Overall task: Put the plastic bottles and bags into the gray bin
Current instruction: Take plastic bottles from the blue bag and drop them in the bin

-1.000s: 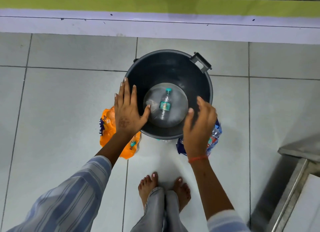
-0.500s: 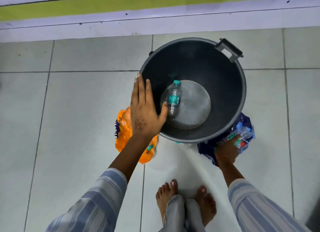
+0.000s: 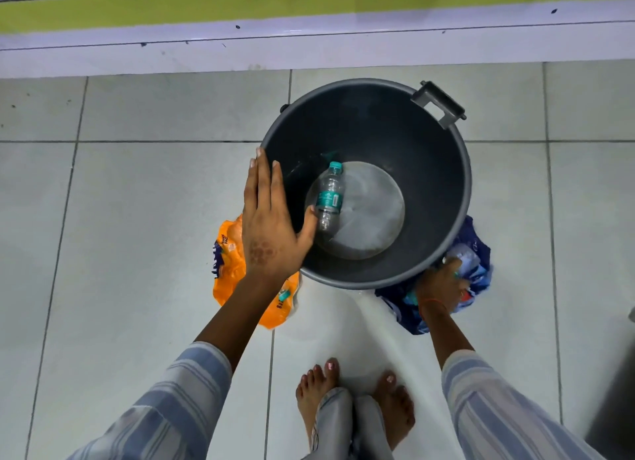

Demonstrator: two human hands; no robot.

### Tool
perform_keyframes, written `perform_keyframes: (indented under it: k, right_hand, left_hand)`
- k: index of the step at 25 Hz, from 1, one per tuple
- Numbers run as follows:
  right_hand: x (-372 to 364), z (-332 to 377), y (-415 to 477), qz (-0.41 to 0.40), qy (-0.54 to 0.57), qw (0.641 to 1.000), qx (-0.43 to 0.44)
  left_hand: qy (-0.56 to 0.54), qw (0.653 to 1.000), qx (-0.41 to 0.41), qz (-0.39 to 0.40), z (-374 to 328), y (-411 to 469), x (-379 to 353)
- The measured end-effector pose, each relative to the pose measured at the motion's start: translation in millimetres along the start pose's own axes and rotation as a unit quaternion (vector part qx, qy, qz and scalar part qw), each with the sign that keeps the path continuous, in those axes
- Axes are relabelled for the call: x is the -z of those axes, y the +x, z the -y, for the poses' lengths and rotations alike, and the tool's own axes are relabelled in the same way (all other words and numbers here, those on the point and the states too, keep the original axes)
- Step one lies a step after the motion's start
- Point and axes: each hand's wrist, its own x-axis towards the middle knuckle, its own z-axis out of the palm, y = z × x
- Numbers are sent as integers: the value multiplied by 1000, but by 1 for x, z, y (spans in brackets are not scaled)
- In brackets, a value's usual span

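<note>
The gray bin (image 3: 443, 198) stands on the tiled floor, and one clear plastic bottle (image 3: 329, 196) with a teal cap and label lies on its bottom. My left hand (image 3: 271, 225) hovers flat and open over the bin's left rim, holding nothing. An orange plastic bag (image 3: 229, 263) lies on the floor under that hand, partly hidden by my arm. My right hand (image 3: 441, 282) is down at the bin's lower right, fingers closed on a clear bottle (image 3: 464, 253) that rests on a dark blue bag (image 3: 479, 250).
A white and green wall base (image 3: 309, 40) runs along the far side just behind the bin. My bare feet (image 3: 354, 397) stand close in front of it. A dark object (image 3: 618, 408) sits at the right edge.
My right hand dropped from the bin's front rim to the blue bag and closed on the bottle there. The left hand stayed over the rim. The view shifted left, so the bin sits further right.
</note>
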Motion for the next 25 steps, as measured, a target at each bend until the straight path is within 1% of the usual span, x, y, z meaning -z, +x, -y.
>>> perform_keyframes:
  k: [1,2,3,4,5,6,7,8,9,10,11,12,13,14,15,16,17,18,19,20,21,22,23,24,25]
  right_hand:
    - [13,7,-12,-41,15,999,29]
    - [31,17,-25,-92,52,992,62]
    - [52,28,-38,-153,111,976,109]
    - [73,39,-53,-218,178,944,175]
    - [92,48,-69,-273,233,900,248]
    - [108,60,-88,-299,271,858,318]
    - [116,72,-105,-297,286,830,376]
    - [118,85,-120,-279,281,816,421]
    - [115,100,-129,-265,249,817,448]
    - [109,114,-133,-252,183,833,457]
    - [100,127,-131,-218,89,860,454]
    - [92,137,-126,-145,-25,887,438]
    - [83,145,-117,-48,-133,903,407]
    - [77,152,-105,53,-210,907,360]
    - [72,156,-94,130,-252,905,317]
    - [71,160,-87,180,-274,900,285]
    - [74,160,-83,191,-273,899,284]
    - [78,158,-80,161,-230,906,316]
    - [81,150,-80,85,-130,916,370]
    - [86,140,-82,-12,8,911,413]
    - [91,126,-84,-107,139,888,424]
    - [93,107,-82,-188,227,866,403]
    - [90,85,-77,-243,269,863,352]
    - [82,61,-69,-267,278,879,282]
    - [69,39,-61,-253,263,906,212]
  left_hand:
    - [5,1000,1,3,0,0,0]
    - [10,1000,2,7,0,0,0]
    - [14,1000,3,11,-1,0,2]
    - [19,1000,4,17,-1,1,3]
    - [25,999,5,23,-1,1,4]
    - [28,999,5,26,-2,1,5]
    - [32,999,5,29,-2,1,5]
    - [36,999,5,30,-2,1,4]
    - [38,999,6,32,-2,1,4]
    - [40,999,7,34,-2,2,4]
    - [42,998,10,35,-3,2,4]
    - [44,998,12,37,-3,2,4]
    - [45,998,12,38,-3,2,4]
    - [45,998,9,36,-3,2,4]
    - [45,998,6,33,-2,2,4]
    - [44,999,5,30,-1,2,3]
    - [42,999,4,28,-1,2,3]
    - [39,999,4,27,-1,1,3]
    - [38,999,4,27,-2,1,3]
    - [37,999,5,28,-2,2,4]
    - [35,999,5,28,-2,1,4]
    - [31,999,4,27,-2,1,5]
    - [26,999,3,25,-2,1,4]
    - [22,1000,3,21,-2,1,3]
    - [18,1000,3,17,-2,1,3]
